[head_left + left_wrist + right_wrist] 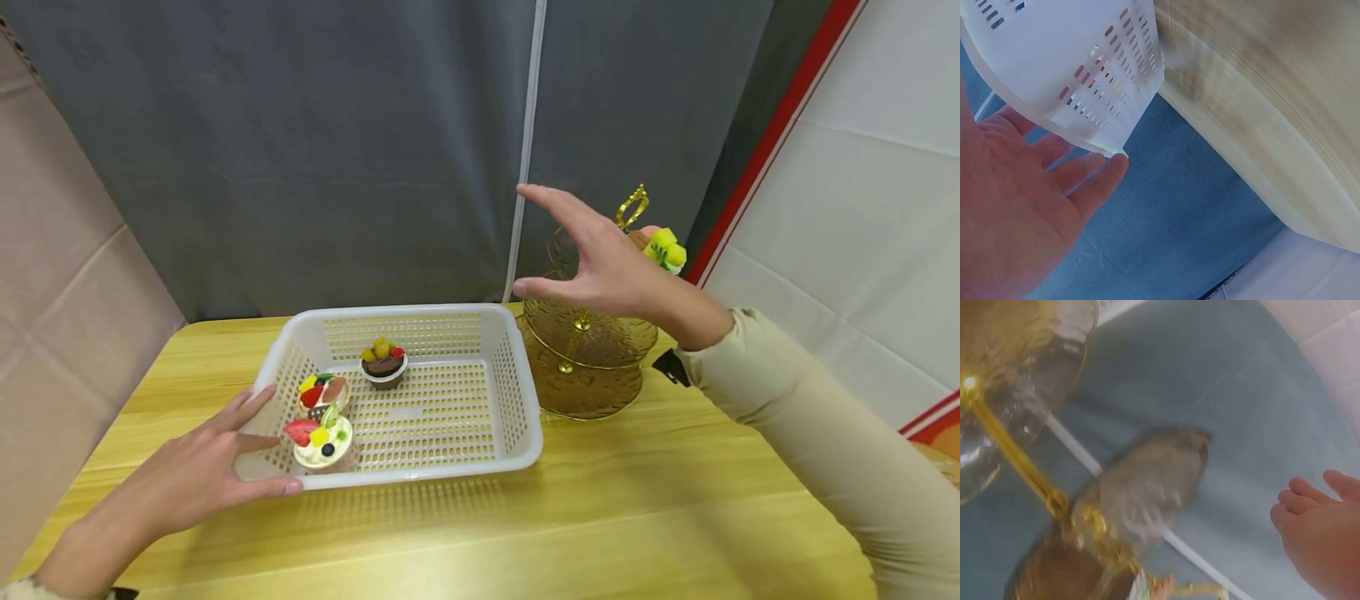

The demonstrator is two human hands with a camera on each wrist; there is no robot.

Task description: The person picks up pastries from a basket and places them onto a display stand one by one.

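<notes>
My left hand (198, 467) is at the left end of a white plastic basket (412, 477), fingers spread. In the left wrist view, the fingertips of that hand (1029, 187) touch or nearly touch the basket's rim. Inside are a cream cup dessert (327, 446) with strawberry, a fruit-topped tart (335, 393) beside it, and a chocolate tart (384, 367). My right hand (611, 271) hovers, thumb and fingers apart and holding nothing, in front of a tiered amber stand (592, 396). A dessert with yellow-green cubes (666, 248) sits high on the stand, partly hidden by the hand.
Basket and stand are side by side on a wooden table (465, 542). Behind them hangs a grey curtain (337, 167) with a pale vertical strip. Tiled walls flank both sides. The stand's gold handle (632, 207) rises above the right wrist.
</notes>
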